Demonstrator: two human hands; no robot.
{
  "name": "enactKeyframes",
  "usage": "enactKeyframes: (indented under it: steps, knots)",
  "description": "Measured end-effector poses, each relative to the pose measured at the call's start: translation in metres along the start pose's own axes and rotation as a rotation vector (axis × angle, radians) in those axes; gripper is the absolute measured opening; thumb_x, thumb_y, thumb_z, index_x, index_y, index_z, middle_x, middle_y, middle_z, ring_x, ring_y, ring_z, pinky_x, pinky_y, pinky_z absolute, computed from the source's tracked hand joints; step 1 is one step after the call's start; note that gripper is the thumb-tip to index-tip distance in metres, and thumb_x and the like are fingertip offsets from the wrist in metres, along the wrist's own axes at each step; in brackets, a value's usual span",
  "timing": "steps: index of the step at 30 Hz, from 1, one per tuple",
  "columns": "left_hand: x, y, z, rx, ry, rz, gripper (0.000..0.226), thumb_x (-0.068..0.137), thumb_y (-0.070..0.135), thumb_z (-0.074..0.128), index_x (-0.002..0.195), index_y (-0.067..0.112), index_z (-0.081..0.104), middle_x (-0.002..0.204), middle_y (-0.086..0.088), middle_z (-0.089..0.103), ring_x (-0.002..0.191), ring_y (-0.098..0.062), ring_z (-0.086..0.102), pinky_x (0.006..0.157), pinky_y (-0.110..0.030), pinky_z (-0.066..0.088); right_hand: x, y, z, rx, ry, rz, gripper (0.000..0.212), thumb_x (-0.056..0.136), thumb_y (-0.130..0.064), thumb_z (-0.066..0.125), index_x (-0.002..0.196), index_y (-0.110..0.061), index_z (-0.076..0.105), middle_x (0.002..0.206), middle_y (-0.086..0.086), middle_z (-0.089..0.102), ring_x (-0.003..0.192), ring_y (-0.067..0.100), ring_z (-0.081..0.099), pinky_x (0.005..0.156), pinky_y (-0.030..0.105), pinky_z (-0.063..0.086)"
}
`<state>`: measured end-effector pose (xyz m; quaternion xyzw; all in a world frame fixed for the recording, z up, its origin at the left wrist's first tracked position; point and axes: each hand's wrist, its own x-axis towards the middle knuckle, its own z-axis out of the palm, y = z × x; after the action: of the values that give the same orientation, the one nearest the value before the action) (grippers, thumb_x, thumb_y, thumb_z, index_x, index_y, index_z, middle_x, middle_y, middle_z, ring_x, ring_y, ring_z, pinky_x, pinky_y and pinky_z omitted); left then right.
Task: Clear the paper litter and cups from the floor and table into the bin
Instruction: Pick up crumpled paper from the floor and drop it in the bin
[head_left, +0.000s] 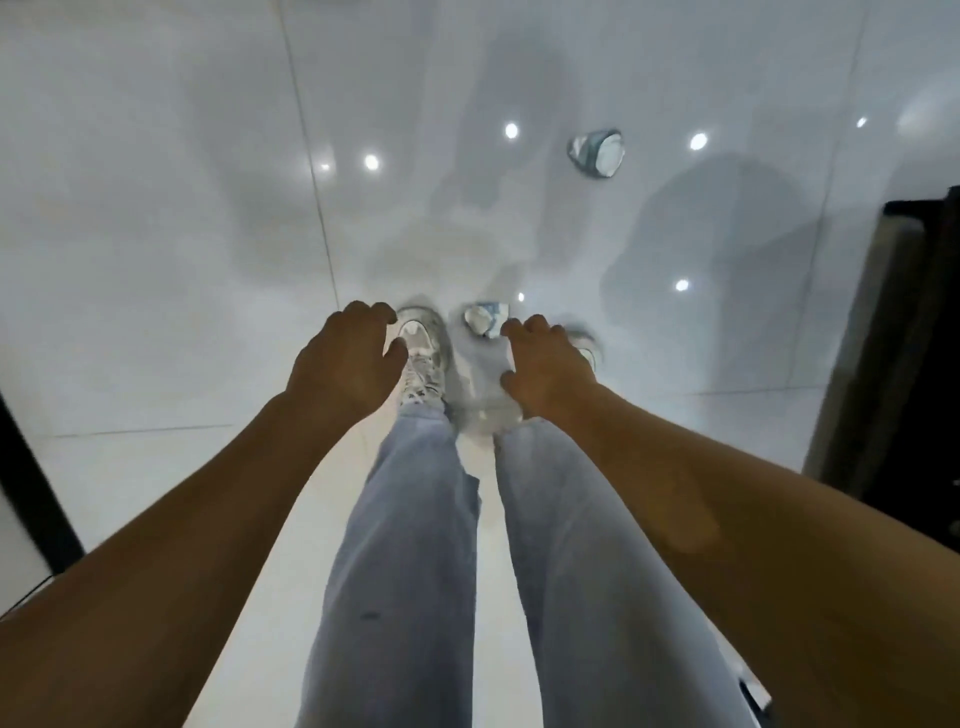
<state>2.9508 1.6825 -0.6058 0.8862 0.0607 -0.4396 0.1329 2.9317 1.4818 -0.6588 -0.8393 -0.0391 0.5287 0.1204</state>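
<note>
Two crushed white-and-blue paper cups lie on the glossy white tile floor. One crushed cup (485, 319) sits between my shoes, just ahead of my right fingertips. The other crushed cup (597, 153) lies farther off, up and to the right. My left hand (345, 366) hangs over my left shoe with fingers loosely curled and holds nothing. My right hand (545, 366) reaches down with relaxed fingers close to the near cup, and I cannot tell whether it touches it. No bin or table is in view.
My legs in light jeans and white sneakers (423, 353) fill the lower middle. A dark piece of furniture or door frame (904, 353) stands at the right edge. A black edge (31, 488) runs along the lower left. Ceiling lights reflect on the tiles.
</note>
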Motion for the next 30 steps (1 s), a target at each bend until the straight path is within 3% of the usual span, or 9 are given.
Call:
enactKeyframes:
  steps: [9, 12, 15, 22, 30]
  knots:
    - [0.143, -0.043, 0.092, 0.009, 0.005, 0.115, 0.037, 0.097, 0.03, 0.044, 0.13, 0.014, 0.048, 0.128, -0.008, 0.051, 0.117, -0.027, 0.048, 0.089, -0.039, 0.043, 0.17, 0.02, 0.113, -0.061, 0.117, -0.019, 0.064, 0.082, -0.011, 0.062, 0.139, -0.022, 0.034, 0.151, 0.014, 0.017, 0.132, 0.037, 0.026, 0.095, 0.042, 0.044]
    - [0.159, -0.042, 0.106, -0.013, -0.022, 0.136, 0.039, 0.098, 0.029, 0.043, 0.133, 0.015, 0.047, 0.133, -0.007, 0.049, 0.122, -0.025, 0.045, 0.095, -0.039, 0.042, 0.187, 0.023, 0.128, -0.156, 0.23, -0.057, 0.057, 0.079, -0.005, 0.057, 0.132, -0.016, 0.04, 0.143, 0.017, 0.028, 0.122, 0.038, 0.034, 0.09, 0.042, 0.047]
    - [0.163, -0.039, 0.107, -0.024, -0.048, 0.133, 0.039, 0.098, 0.027, 0.043, 0.134, 0.014, 0.047, 0.134, -0.008, 0.049, 0.123, -0.025, 0.044, 0.097, -0.041, 0.041, 0.188, 0.023, 0.127, -0.156, 0.24, -0.109, 0.052, 0.079, -0.005, 0.058, 0.128, -0.016, 0.044, 0.131, 0.015, 0.039, 0.113, 0.035, 0.038, 0.086, 0.041, 0.046]
    - [0.128, -0.007, 0.059, -0.07, -0.082, 0.136, 0.037, 0.098, 0.029, 0.044, 0.133, 0.016, 0.047, 0.136, -0.005, 0.05, 0.119, -0.022, 0.051, 0.089, -0.025, 0.035, 0.131, 0.005, 0.063, 0.011, 0.245, -0.142, 0.064, 0.08, -0.014, 0.065, 0.139, -0.018, 0.04, 0.129, 0.012, 0.045, 0.118, 0.032, 0.038, 0.089, 0.04, 0.049]
    - [0.042, 0.051, -0.045, -0.133, -0.069, 0.201, 0.042, 0.097, 0.033, 0.047, 0.136, 0.019, 0.043, 0.129, -0.007, 0.054, 0.113, -0.024, 0.055, 0.084, -0.028, 0.039, 0.002, -0.036, -0.061, 0.09, 0.334, -0.189, 0.063, 0.082, -0.02, 0.065, 0.14, -0.016, 0.039, 0.129, 0.01, 0.046, 0.117, 0.03, 0.037, 0.087, 0.04, 0.049]
